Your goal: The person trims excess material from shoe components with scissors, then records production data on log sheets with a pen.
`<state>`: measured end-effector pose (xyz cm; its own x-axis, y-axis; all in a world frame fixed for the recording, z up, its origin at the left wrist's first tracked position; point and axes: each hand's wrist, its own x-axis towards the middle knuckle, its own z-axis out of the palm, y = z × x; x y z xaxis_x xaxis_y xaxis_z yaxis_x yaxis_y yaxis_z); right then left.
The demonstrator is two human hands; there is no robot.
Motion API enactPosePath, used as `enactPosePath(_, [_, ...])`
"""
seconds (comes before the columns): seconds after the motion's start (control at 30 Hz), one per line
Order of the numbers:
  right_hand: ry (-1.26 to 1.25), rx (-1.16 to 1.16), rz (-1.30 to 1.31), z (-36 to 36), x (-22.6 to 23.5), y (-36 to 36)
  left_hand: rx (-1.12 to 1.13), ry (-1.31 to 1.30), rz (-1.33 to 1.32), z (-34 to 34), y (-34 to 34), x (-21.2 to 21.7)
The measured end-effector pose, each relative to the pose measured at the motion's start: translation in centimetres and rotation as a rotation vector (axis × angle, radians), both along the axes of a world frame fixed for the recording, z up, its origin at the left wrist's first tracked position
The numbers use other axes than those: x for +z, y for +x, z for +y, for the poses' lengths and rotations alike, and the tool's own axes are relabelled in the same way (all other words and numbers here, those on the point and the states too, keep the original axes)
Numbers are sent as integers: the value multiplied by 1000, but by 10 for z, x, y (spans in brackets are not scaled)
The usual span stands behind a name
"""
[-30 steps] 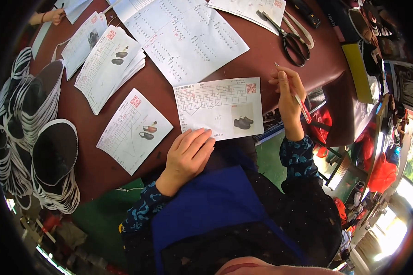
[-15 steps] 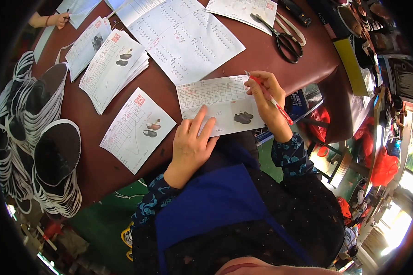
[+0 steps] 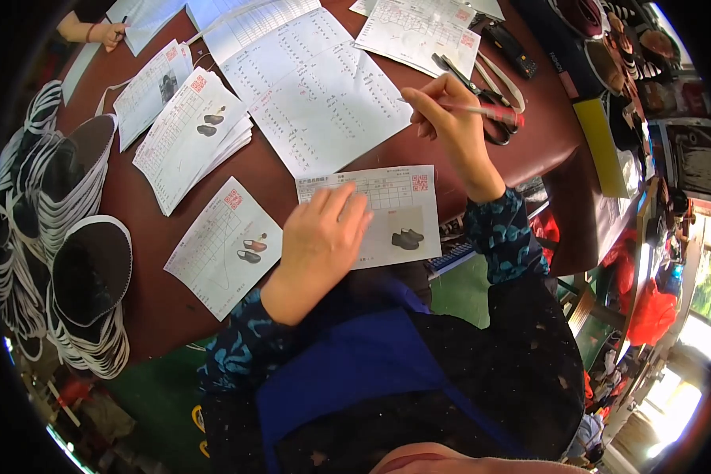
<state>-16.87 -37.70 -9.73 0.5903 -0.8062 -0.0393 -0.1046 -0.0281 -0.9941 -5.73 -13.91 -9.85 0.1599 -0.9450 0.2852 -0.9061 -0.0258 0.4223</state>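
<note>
My left hand (image 3: 320,245) lies on a printed card (image 3: 383,221), its fingers stretched out over the left part. The card bears a table, a red square code and a picture of dark shoes. Over the right side of the notebook's lower edge, my right hand (image 3: 454,138) grips a red pen (image 3: 502,115), its tip pointing left. Just beyond the card lies the open notebook (image 3: 308,95), its pages covered in handwriting. Left of my left hand is another shoe card (image 3: 225,249), flat on the brown table (image 3: 154,308).
A stack of cards (image 3: 189,142) lies left of the notebook. Black shoe pieces with white edging (image 3: 91,272) are piled at the left. Scissors (image 3: 494,130) lie beyond my right hand, near a black device (image 3: 509,47). Another person's hand (image 3: 110,35) holds a pen at far left.
My right hand has left the card and moved up toward the notebook with the pen. The card now lies lower in view, and my left hand rests farther over its left side.
</note>
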Motion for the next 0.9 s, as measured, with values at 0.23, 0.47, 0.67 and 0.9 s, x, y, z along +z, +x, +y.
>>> enactPosePath(0.23, [-183,105,66,-39,-39,60,-98,-9,5,-77,73,-18])
enactPosePath(0.47, [-327,30,-7,-43,-66,66,-238,-80,33,-107,103,-51])
enactPosePath(0.67, [-443,26,43,-43,-69,69,-188,-128,5,-106,101,-60])
enactPosePath(0.9, [-435,87,-27,-47,-82,68,-184,-198,-13,-103,103,-64])
